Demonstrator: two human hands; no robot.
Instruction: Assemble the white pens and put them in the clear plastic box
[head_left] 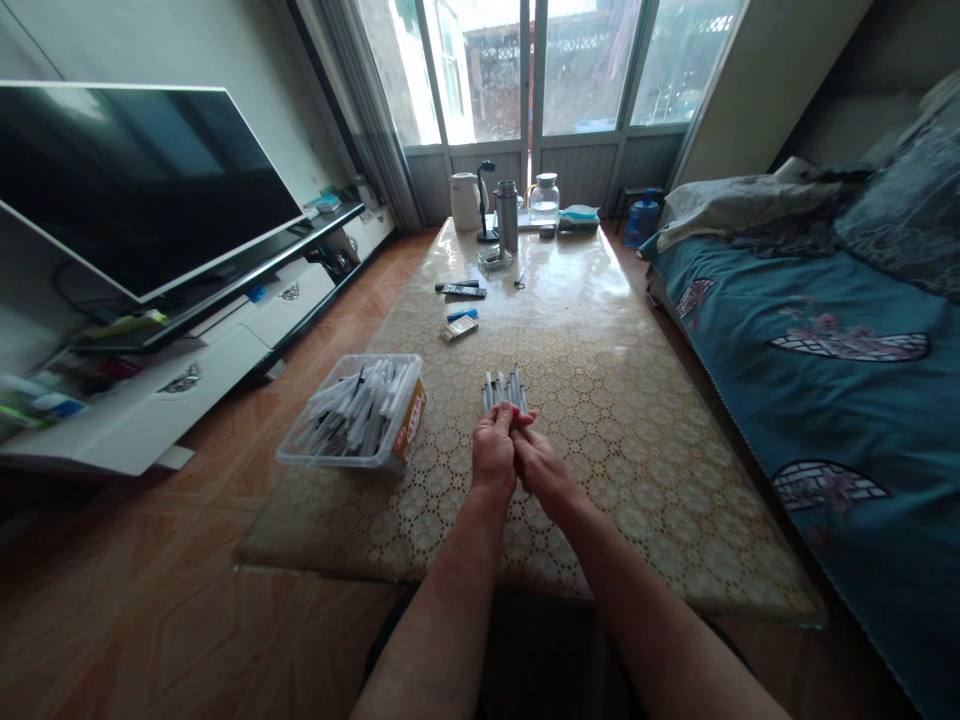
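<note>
My left hand (493,448) and my right hand (541,466) are together over the near part of the table, fingers closed and touching each other. Whatever is pinched between them is hidden by the fingers. Just beyond the fingertips is a row of slim whitish pens (505,388), some with dark tips, side by side and pointing away from me. My hands cover their near ends, so I cannot tell whether the fingers grip them. Left of my hands, a clear plastic box (346,462) with an orange label holds a heap of similar pens (364,405).
The table (600,500) wears a patterned cover. Farther along lie a small pack (459,328), a blue lighter-like item (463,314), remote controls (463,290) and a glass ashtray (495,260). A thermos (507,220), kettle (466,203) and glass jug (545,203) stand behind. A bed (795,330) flanks the right.
</note>
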